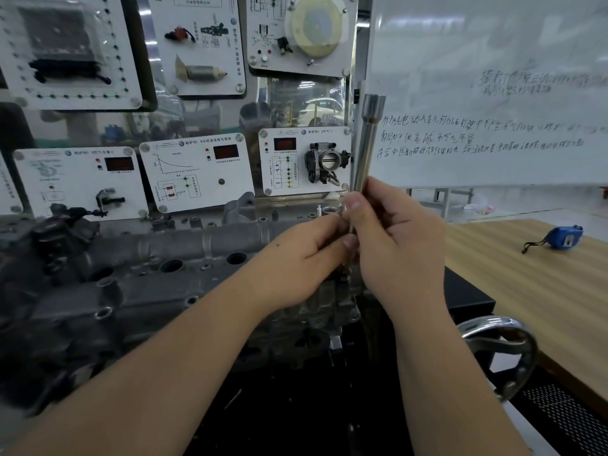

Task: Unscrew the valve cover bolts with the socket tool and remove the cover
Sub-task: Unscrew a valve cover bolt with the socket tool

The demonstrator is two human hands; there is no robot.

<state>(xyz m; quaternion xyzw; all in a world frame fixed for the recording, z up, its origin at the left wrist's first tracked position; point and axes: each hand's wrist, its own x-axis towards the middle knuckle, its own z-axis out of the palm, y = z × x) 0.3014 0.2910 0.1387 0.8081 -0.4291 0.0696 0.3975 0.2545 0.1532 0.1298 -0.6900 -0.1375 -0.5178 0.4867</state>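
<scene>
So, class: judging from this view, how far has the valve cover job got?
Done: nothing can be confirmed; whether any bolts are out cannot be told. In hand: the left hand and right hand both grip the long, upright silver metal socket tool, its lower end hidden behind the fingers. Left: the grey cast-metal valve cover still sits on the engine, so it remains to be removed.

Head view, close, forward and down
</scene>
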